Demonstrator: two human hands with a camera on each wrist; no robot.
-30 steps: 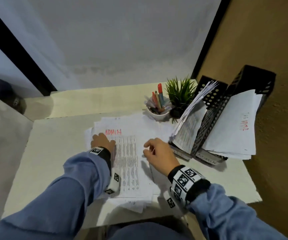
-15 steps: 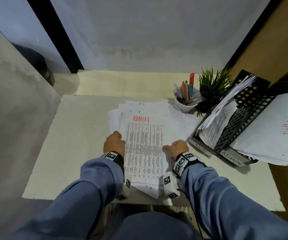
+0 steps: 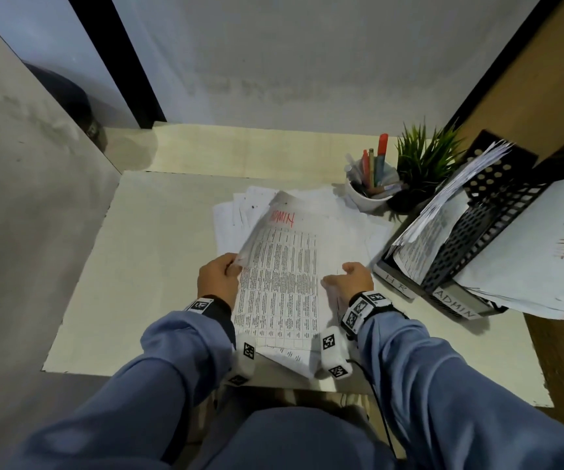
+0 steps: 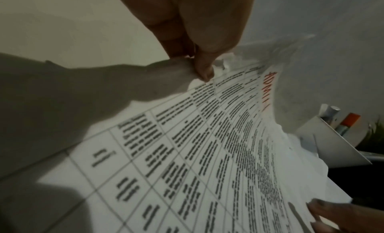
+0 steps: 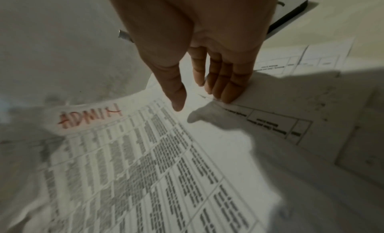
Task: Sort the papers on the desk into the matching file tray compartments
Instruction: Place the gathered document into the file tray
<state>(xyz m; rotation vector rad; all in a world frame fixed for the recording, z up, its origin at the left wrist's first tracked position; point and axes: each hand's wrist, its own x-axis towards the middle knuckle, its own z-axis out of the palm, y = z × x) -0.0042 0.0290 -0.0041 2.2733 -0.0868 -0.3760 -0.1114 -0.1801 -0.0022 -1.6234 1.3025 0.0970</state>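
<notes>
Head view: a person at a desk (image 3: 158, 252) lifts the top sheet (image 3: 280, 276) of a loose pile (image 3: 345, 239); the sheet is headed ADMIN in red.
Left hand: the left hand (image 3: 218, 283) pinches the sheet's left edge between thumb and fingers, and that side is curled up off the pile; the left wrist view shows the pinch right on the edge.
Right hand: the right hand (image 3: 352, 283) is open, fingers (image 5: 226, 84) straight and together, tips pressing on the papers beside the sheet's right edge; it holds nothing.
Tray: the black file tray (image 3: 477, 232) stands well to the right, with compartments labelled H R and ADMIN, both already stuffed with papers that lean and overhang.
Risk, double pick: a second page could cling under the sheet and ride into the wrong slot, since the pile is loose and fanned.
Risk, crease or tear: a one-edge pinch on a limp sheet could buckle it if pulled fast.
Risk, wrong slot: the labels sit close together, so a hurried drop could land in H R.
Risk, knock: the cup (image 3: 368, 195) of pens and the plant (image 3: 423, 164) stand just beside the tray; a wide swing could tip them.
Risk, spill: the overhanging stack in ADMIN looks liable to slide if nudged.
</notes>
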